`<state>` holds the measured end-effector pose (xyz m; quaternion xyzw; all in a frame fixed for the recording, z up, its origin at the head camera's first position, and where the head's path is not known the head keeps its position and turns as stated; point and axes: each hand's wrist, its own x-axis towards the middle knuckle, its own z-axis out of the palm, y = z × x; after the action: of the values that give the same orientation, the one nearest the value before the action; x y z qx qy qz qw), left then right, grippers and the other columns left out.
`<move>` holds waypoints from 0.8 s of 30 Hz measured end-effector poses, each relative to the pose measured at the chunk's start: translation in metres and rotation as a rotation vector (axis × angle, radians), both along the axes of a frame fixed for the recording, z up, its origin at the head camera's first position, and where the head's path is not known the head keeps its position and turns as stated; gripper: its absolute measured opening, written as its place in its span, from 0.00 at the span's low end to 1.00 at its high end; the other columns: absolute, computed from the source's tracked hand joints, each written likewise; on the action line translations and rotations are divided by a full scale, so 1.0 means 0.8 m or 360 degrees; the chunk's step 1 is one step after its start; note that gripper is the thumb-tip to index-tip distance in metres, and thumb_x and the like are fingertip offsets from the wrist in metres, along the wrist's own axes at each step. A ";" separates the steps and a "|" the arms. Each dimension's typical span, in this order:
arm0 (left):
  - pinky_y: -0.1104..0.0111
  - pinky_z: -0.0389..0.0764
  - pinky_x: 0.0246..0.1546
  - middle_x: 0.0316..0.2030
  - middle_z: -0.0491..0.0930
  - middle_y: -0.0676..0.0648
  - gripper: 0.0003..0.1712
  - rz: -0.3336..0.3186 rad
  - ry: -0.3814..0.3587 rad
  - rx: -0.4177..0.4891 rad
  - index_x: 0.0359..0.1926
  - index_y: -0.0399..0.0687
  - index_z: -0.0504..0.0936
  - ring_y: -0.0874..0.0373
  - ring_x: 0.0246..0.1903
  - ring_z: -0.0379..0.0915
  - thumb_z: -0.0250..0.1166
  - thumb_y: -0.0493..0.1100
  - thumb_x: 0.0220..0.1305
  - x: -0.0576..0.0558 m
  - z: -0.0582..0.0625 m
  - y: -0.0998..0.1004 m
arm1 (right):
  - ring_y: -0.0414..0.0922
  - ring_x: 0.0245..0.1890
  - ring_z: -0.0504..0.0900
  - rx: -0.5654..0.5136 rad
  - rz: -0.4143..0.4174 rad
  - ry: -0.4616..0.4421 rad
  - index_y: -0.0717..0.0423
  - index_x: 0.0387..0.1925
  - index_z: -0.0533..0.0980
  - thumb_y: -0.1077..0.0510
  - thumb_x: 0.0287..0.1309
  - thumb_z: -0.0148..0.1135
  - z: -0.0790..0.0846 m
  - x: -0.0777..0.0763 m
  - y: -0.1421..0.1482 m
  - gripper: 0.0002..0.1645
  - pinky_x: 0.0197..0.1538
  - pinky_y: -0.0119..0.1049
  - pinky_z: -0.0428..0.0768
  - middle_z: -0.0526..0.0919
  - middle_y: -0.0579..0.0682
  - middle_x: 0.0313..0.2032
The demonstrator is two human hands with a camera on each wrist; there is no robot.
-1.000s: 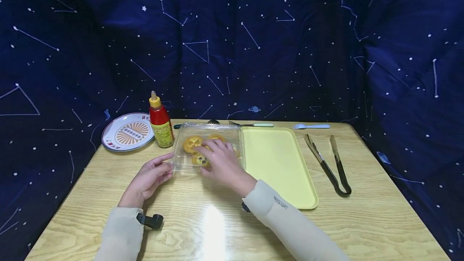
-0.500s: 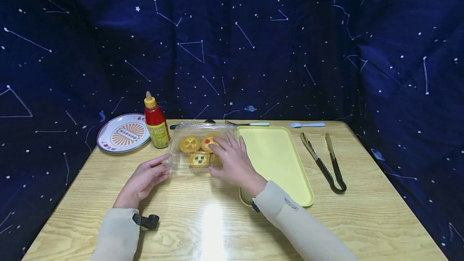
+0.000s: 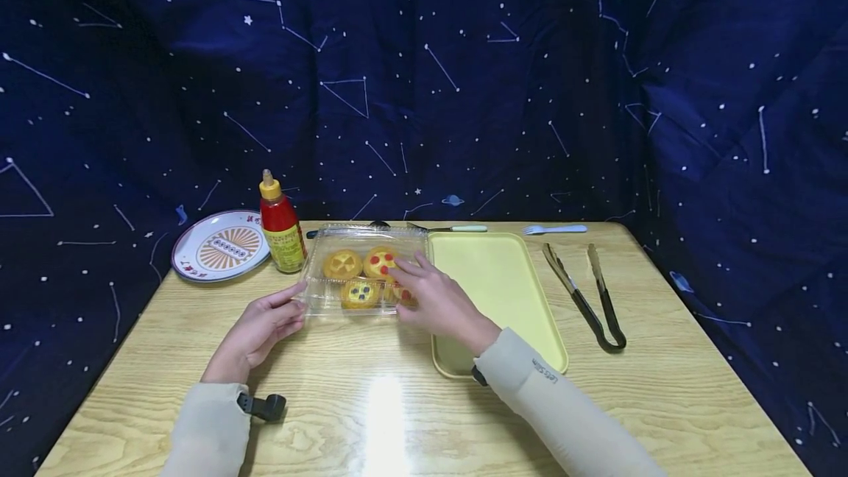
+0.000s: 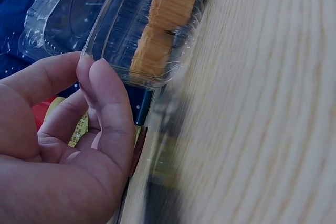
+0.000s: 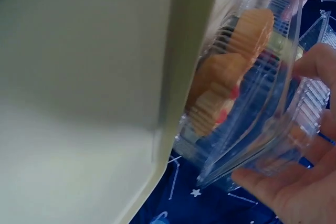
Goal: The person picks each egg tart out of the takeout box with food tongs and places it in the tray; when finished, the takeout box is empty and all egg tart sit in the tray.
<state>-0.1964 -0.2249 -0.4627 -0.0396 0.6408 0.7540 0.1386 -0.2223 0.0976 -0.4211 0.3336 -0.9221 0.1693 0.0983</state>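
A clear plastic food container (image 3: 318,308) sits mid-table, its ribbed lid (image 4: 50,24) swung back on the far side. Several tart-like pastries lie in it: one with a cross pattern (image 3: 343,264), a red-dotted one (image 3: 380,262), a blue-dotted one (image 3: 360,293), and another red-dotted one partly hidden by fingers. My left hand (image 3: 268,322) pinches the container's left rim between thumb and fingertips. Over the right side of the container my right hand (image 3: 440,300) has its fingers spread apart, thumb low by the front rim; nothing is gripped in it.
Right of the container lies a pale yellow tray (image 3: 490,263), then black-handled tongs (image 3: 596,315). A light blue fork (image 3: 555,229) and a green-handled utensil (image 3: 467,228) line the back edge. At left stand a red squeeze bottle (image 3: 281,230) and a patterned plate (image 3: 199,271).
My right hand has moved right, from over the middle of the container to its right side, uncovering the pastries. My left hand keeps its pinch on the rim. The head view has shifted slightly.
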 end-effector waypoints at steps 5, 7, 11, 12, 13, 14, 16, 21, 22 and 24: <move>0.69 0.80 0.44 0.38 0.79 0.50 0.33 0.0009 0.0000 -0.0042 0.72 0.37 0.61 0.63 0.35 0.78 0.60 0.35 0.70 0.001 0.001 0.001 | 0.60 0.71 0.59 0.0009 0.0099 0.0019 0.53 0.66 0.72 0.60 0.54 0.68 -0.002 -0.003 0.009 0.35 0.56 0.48 0.76 0.68 0.53 0.68; 0.70 0.80 0.44 0.38 0.79 0.50 0.33 0.0012 0.0005 -0.0054 0.72 0.37 0.60 0.63 0.35 0.78 0.59 0.35 0.70 0.001 0.001 0.001 | 0.58 0.71 0.58 0.0007 0.0138 0.0003 0.54 0.66 0.71 0.63 0.53 0.68 -0.001 -0.004 0.012 0.37 0.60 0.47 0.73 0.67 0.53 0.69; 0.70 0.80 0.44 0.37 0.79 0.51 0.33 0.0016 0.0013 -0.0064 0.72 0.37 0.59 0.63 0.36 0.78 0.59 0.35 0.70 0.001 0.001 0.001 | 0.57 0.72 0.57 0.0017 0.0208 -0.0015 0.56 0.68 0.69 0.68 0.50 0.67 0.002 -0.006 0.017 0.40 0.60 0.44 0.73 0.65 0.54 0.70; 0.70 0.80 0.44 0.37 0.79 0.51 0.33 0.0016 0.0014 -0.0065 0.73 0.37 0.59 0.63 0.36 0.78 0.59 0.34 0.70 0.000 0.000 0.001 | 0.57 0.71 0.58 0.0021 0.0221 -0.0014 0.56 0.68 0.69 0.69 0.49 0.67 0.002 -0.006 0.018 0.41 0.58 0.42 0.75 0.65 0.54 0.70; 0.70 0.80 0.44 0.37 0.79 0.51 0.33 0.0017 0.0017 -0.0064 0.73 0.37 0.59 0.63 0.36 0.78 0.59 0.34 0.70 0.000 0.000 0.002 | 0.58 0.71 0.58 0.0020 0.0235 -0.0015 0.57 0.68 0.68 0.70 0.49 0.67 0.001 -0.007 0.019 0.42 0.54 0.39 0.78 0.65 0.55 0.70; 0.70 0.80 0.44 0.37 0.79 0.50 0.33 0.0018 0.0021 -0.0062 0.73 0.37 0.59 0.63 0.36 0.78 0.59 0.34 0.70 0.000 0.000 0.002 | 0.59 0.71 0.59 0.0013 0.0249 -0.0022 0.57 0.68 0.68 0.71 0.48 0.66 0.002 -0.008 0.020 0.42 0.50 0.36 0.80 0.65 0.56 0.70; 0.70 0.80 0.44 0.38 0.79 0.50 0.33 0.0020 0.0029 -0.0062 0.73 0.36 0.59 0.63 0.36 0.77 0.59 0.34 0.70 -0.001 -0.001 0.002 | 0.60 0.71 0.59 -0.0001 0.0270 -0.0031 0.58 0.68 0.68 0.72 0.46 0.65 0.001 -0.009 0.021 0.43 0.40 0.30 0.79 0.65 0.58 0.69; 0.69 0.80 0.44 0.38 0.78 0.49 0.33 0.0026 0.0046 -0.0075 0.73 0.35 0.58 0.62 0.36 0.77 0.58 0.33 0.70 -0.001 -0.002 0.002 | 0.62 0.70 0.60 -0.0017 0.0356 -0.0064 0.54 0.68 0.67 0.75 0.45 0.62 0.005 -0.010 0.025 0.45 0.33 0.26 0.78 0.68 0.58 0.68; 0.69 0.80 0.44 0.38 0.78 0.49 0.33 0.0025 0.0048 -0.0078 0.73 0.35 0.58 0.62 0.37 0.77 0.58 0.33 0.70 -0.001 -0.002 0.002 | 0.62 0.70 0.60 -0.0011 0.0381 -0.0060 0.53 0.68 0.66 0.76 0.45 0.61 0.007 -0.010 0.026 0.45 0.34 0.27 0.78 0.68 0.59 0.67; 0.70 0.80 0.44 0.39 0.78 0.49 0.33 0.0032 0.0055 -0.0088 0.72 0.36 0.59 0.62 0.37 0.76 0.58 0.33 0.69 -0.001 -0.002 0.001 | 0.61 0.69 0.61 -0.0025 0.0401 -0.0044 0.52 0.68 0.66 0.78 0.45 0.59 0.012 -0.011 0.030 0.46 0.36 0.27 0.79 0.68 0.57 0.68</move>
<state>-0.1972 -0.2242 -0.4644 -0.0366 0.6632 0.7380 0.1189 -0.2310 0.1213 -0.4118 0.4438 -0.8728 0.1921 0.0660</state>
